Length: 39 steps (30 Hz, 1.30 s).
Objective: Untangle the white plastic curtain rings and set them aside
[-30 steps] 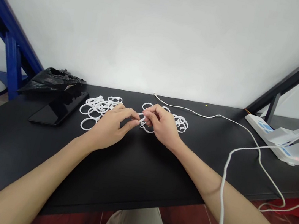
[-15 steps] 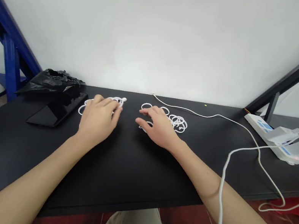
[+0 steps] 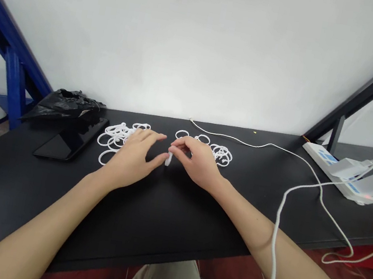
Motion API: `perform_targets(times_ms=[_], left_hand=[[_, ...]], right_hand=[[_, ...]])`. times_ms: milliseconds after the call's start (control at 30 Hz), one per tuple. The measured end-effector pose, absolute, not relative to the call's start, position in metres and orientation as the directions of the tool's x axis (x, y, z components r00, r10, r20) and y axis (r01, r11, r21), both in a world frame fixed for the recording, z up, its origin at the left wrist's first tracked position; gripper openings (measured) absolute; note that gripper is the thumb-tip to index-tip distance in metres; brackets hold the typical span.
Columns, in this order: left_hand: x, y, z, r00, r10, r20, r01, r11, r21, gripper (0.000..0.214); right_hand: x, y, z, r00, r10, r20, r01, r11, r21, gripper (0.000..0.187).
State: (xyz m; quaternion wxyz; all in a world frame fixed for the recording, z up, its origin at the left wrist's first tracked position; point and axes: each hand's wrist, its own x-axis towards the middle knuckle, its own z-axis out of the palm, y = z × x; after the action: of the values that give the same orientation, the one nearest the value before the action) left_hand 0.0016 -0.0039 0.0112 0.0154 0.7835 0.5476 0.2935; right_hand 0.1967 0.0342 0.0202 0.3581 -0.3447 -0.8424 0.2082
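Observation:
Two heaps of white plastic rings lie on the black table (image 3: pixel 166 213): a left heap (image 3: pixel 114 139) and a right heap (image 3: pixel 220 154). My right hand (image 3: pixel 195 160) sits just left of the right heap and pinches a small white ring (image 3: pixel 168 158) that stands on edge between thumb and fingers. My left hand (image 3: pixel 135 157) lies beside the left heap, fingers stretched toward that ring, its fingertips close to it with nothing in them.
A black plastic bag (image 3: pixel 65 103) and a dark phone (image 3: pixel 72 141) lie at the far left. A white cable (image 3: pixel 280 209) runs across the right side and hangs over my right forearm. A white power strip with adapters (image 3: pixel 349 175) sits at the far right.
My left hand came back from the left heap toward the middle. My right hand lifted a ring out of the right heap and now pinches it between the two hands.

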Motion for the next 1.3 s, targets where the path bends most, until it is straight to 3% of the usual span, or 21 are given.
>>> perform_targets(times_ms=[233, 400, 667, 867, 1100, 1300], left_hand=[[0.0075, -0.0121, 0.0186, 0.294, 0.901, 0.320, 0.759, -0.424, 0.494, 0.038], [0.0058, -0.0115, 0.0173, 0.301, 0.899, 0.318, 0.779, -0.424, 0.462, 0.045], [0.0047, -0.0057, 0.0138, 0.367, 0.866, 0.339, 0.762, -0.489, 0.425, 0.020], [0.0058, -0.0088, 0.0154, 0.360, 0.881, 0.305, 0.778, -0.465, 0.424, 0.036], [0.0058, -0.0077, 0.0150, 0.302, 0.918, 0.257, 0.788, -0.392, 0.475, 0.035], [0.0044, -0.0052, 0.0128, 0.290, 0.915, 0.280, 0.788, -0.395, 0.472, 0.040]], right_hand=[[0.1935, 0.0298, 0.0201, -0.434, 0.760, 0.484, 0.393, 0.643, -0.658, 0.015], [0.1930, 0.0304, 0.0196, -0.399, 0.763, 0.508, 0.396, 0.643, -0.655, 0.015], [0.1895, 0.0252, 0.0191, -0.464, 0.748, 0.474, 0.341, 0.645, -0.684, 0.012], [0.1901, 0.0285, 0.0158, -0.488, 0.724, 0.488, 0.388, 0.681, -0.621, 0.012], [0.1912, 0.0315, 0.0130, -0.527, 0.610, 0.591, 0.366, 0.791, -0.491, 0.009], [0.1904, 0.0301, 0.0125, -0.525, 0.713, 0.465, 0.341, 0.677, -0.652, 0.011]])
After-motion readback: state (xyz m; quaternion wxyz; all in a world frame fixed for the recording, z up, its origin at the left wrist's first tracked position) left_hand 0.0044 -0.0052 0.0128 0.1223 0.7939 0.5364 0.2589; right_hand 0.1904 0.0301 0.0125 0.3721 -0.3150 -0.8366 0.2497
